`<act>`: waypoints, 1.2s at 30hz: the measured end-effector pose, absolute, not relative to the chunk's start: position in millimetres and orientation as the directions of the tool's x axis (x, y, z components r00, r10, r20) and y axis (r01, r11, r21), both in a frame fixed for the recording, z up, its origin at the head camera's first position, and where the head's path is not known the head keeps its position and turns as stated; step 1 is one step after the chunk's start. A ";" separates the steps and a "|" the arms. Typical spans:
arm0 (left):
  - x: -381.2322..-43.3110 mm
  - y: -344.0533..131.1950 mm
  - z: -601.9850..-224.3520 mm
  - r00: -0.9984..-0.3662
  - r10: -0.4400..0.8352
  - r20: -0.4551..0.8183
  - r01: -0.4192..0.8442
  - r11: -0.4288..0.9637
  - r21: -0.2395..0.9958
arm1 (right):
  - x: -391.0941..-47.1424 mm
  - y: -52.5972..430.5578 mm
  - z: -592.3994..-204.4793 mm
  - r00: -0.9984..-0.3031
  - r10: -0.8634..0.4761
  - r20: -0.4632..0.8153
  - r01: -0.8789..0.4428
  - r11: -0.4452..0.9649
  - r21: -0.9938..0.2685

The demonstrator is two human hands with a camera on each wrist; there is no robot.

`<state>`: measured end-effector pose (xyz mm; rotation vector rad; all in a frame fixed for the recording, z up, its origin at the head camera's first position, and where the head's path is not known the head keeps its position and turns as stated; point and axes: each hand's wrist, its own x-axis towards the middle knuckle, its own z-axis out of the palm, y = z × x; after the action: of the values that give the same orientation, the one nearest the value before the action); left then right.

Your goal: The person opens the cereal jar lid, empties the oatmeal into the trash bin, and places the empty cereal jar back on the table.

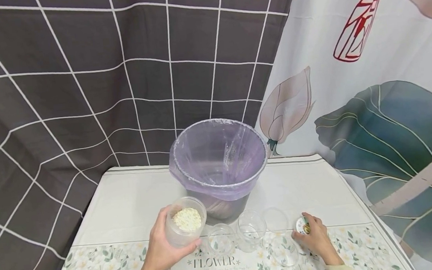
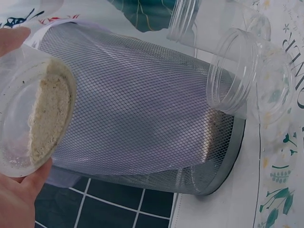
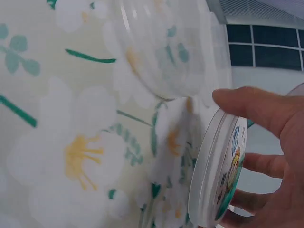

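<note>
In the head view my left hand (image 1: 161, 245) grips a translucent plastic tub (image 1: 173, 235), tilted so its mouth shows pale, crumbly off-white flakes (image 1: 186, 220). The left wrist view shows the flakes (image 2: 49, 116) piled against one side of that tub, beside the mesh bin. My right hand (image 1: 314, 237) holds a round white lid (image 1: 302, 226) by its rim at the right of the table. A coloured picture label is on the lid's top, seen edge-on in the right wrist view (image 3: 216, 175). Thumb and fingers lie on opposite sides of the lid.
A mesh waste bin (image 2: 133, 104) lined with a purple bag (image 1: 205, 183) stands behind the hands. Several clear plastic jars (image 1: 251, 226) stand between the hands, in front of the bin. A floral cloth (image 1: 108, 269) covers the table's front; a dark grid curtain (image 1: 150, 85) hangs behind.
</note>
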<state>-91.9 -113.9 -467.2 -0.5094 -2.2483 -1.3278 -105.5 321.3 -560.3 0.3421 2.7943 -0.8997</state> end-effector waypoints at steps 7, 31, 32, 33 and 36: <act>-93.5 -112.3 -461.6 -0.823 0.040 0.566 0.519 0.458 0.722 | -105.6 321.1 -566.4 -0.958 0.141 -0.250 0.258 0.805 -0.534; -99.0 -118.7 -445.0 -0.750 0.074 0.657 0.596 0.507 0.623 | -117.7 322.4 -551.6 -0.966 0.139 -0.220 0.242 0.791 -0.561; -99.6 -118.7 -444.1 -0.745 0.074 0.663 0.601 0.506 0.618 | -119.0 322.1 -549.6 -0.968 0.136 -0.209 0.233 0.795 -0.561; -100.5 -118.8 -443.1 -0.738 0.074 0.671 0.607 0.508 0.611 | -120.3 321.9 -547.6 -0.972 0.129 -0.198 0.221 0.796 -0.563; -103.4 -118.6 -439.7 -0.719 0.073 0.691 0.624 0.505 0.597 | -123.8 320.5 -540.5 -0.983 0.111 -0.143 0.173 0.807 -0.565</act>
<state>-103.4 -118.6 -439.7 -0.5687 -2.1463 -1.1876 -123.8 320.5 -540.5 0.2282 2.8879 -0.9173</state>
